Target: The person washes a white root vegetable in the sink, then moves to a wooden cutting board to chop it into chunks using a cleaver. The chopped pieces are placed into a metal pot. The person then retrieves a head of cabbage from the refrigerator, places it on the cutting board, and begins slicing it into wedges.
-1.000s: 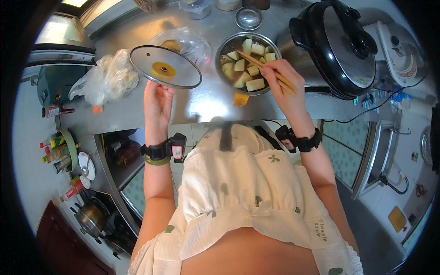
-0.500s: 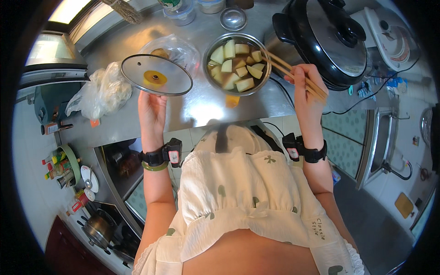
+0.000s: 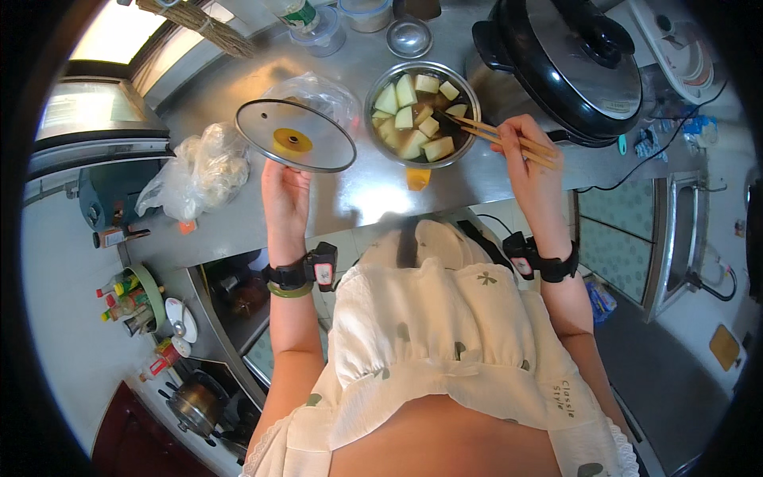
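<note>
My left hand grips a round glass lid with a dark rim and a yellow knob, held up left of the pot. In my right hand is a pair of wooden chopsticks; their tips reach over the right side of a steel pot. Inside the pot, pale chunks of what looks like cut vegetable sit in brown liquid. Near the chopstick tips is a dark piece I cannot make out. A yellow handle or tab shows at the pot's near side.
A large black electric cooker stands right of the pot, its cord trailing along the steel counter. Clear plastic bags lie at the left. Behind the pot are a small metal bowl and lidded plastic containers.
The view has shifted, so the counter things appear farther right. The chopstick tips now sit lower, at the right side of the pot's contents, and a dark piece shows beside them.
</note>
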Demonstrator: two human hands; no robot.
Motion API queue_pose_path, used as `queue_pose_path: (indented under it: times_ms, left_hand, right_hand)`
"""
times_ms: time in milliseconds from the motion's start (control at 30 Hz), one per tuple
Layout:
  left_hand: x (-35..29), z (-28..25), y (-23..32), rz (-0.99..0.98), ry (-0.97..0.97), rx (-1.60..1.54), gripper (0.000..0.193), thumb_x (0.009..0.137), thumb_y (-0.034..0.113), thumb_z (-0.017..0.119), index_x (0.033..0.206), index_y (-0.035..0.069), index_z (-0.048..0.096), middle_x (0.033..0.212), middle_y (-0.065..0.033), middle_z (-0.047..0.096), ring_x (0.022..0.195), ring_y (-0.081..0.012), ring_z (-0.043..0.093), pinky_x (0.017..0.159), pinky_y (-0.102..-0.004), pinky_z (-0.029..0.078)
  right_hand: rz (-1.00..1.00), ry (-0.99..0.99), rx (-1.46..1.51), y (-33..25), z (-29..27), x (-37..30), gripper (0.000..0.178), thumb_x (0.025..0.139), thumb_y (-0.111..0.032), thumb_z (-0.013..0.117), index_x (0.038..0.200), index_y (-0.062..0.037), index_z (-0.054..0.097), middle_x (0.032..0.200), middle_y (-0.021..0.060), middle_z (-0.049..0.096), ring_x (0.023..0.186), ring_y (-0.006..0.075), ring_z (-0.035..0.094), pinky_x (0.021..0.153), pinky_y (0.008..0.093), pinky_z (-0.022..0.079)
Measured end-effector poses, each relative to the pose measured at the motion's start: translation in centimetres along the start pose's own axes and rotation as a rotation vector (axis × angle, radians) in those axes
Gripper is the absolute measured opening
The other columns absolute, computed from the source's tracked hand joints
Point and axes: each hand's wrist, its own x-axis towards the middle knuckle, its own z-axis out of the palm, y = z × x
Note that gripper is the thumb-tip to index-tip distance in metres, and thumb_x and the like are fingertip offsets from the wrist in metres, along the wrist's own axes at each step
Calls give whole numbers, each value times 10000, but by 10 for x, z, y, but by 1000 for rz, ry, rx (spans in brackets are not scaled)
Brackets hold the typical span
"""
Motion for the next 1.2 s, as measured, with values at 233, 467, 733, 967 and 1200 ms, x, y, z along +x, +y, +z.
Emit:
queue_pose_path:
  times_ms: [233,467,733,967,1200]
  left_hand:
    - [4,0,5,105,-69,174,239,944,106,501,1161,6,510,1041,-81,612,879,-133,601,788,-277,509]
    - [19,35,15,214,-230,603,263,925,62,529,1180,-1,506,981,-72,604,783,-136,607,735,-267,506]
    - [41,102,-5,632,-550,1374,246,854,60,599,1095,18,586,901,-108,635,692,-157,621,631,-288,514]
    - [50,135,-43,708,-811,1723,239,785,48,624,1022,40,593,952,-152,608,750,-333,637,662,-393,518]
    - [53,145,-57,704,-881,1815,248,772,47,634,1017,47,596,970,-144,604,799,-347,626,692,-413,514]
  right_hand:
    - [24,-6,44,-10,-2,-11,103,923,-93,538,898,4,557,778,96,583,658,151,645,585,247,475]
    - [81,166,166,-8,-23,-27,153,955,-108,490,905,13,570,792,72,599,723,151,655,641,245,505]
    - [10,362,225,-12,-44,-55,181,983,-132,428,982,21,525,907,103,578,784,196,657,732,272,505]
    - [33,431,220,-19,-55,-69,183,989,-138,414,983,13,518,903,101,571,785,201,661,728,278,502]
    - [26,467,201,-14,-59,-73,181,985,-129,416,974,18,520,905,106,574,763,207,664,716,284,504]
